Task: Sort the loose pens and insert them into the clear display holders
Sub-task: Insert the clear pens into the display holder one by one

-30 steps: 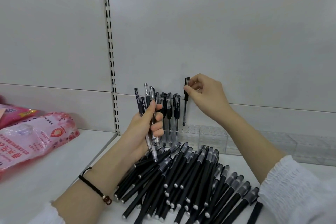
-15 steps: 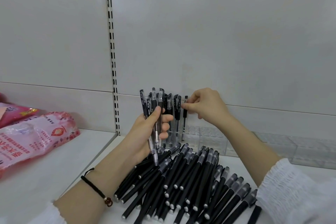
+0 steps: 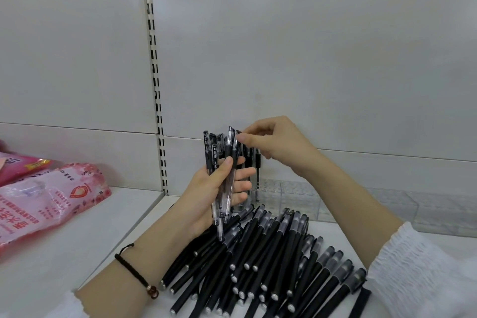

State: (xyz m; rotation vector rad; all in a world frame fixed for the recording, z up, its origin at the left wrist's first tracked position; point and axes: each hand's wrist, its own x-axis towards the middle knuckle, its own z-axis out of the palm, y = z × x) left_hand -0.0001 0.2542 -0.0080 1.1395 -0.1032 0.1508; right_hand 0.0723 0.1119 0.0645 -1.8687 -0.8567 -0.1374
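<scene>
My left hand (image 3: pixel 214 188) is shut on an upright bundle of clear gel pens (image 3: pixel 222 155) with black caps. My right hand (image 3: pixel 276 144) reaches in from the right, and its thumb and forefinger pinch the cap of one pen (image 3: pixel 235 138) at the bundle's right side. Behind my left hand a few pens (image 3: pixel 257 170) stand in the left cell of the clear display holders (image 3: pixel 296 196), which run along the back of the shelf. A large pile of black pens (image 3: pixel 271 253) lies on the shelf in front of the holders.
Pink plastic packages (image 3: pixel 51 201) lie on the neighbouring shelf at the left. A slotted upright (image 3: pixel 154 85) divides the white back panels. A flat black item (image 3: pixel 361 302) lies at the pile's right end. More clear holder cells (image 3: pixel 387 210) stretch to the right.
My right hand lowered a pen into the holder, let it go, and moved left to the top of the bundle. My left hand with the bundle shifted slightly right.
</scene>
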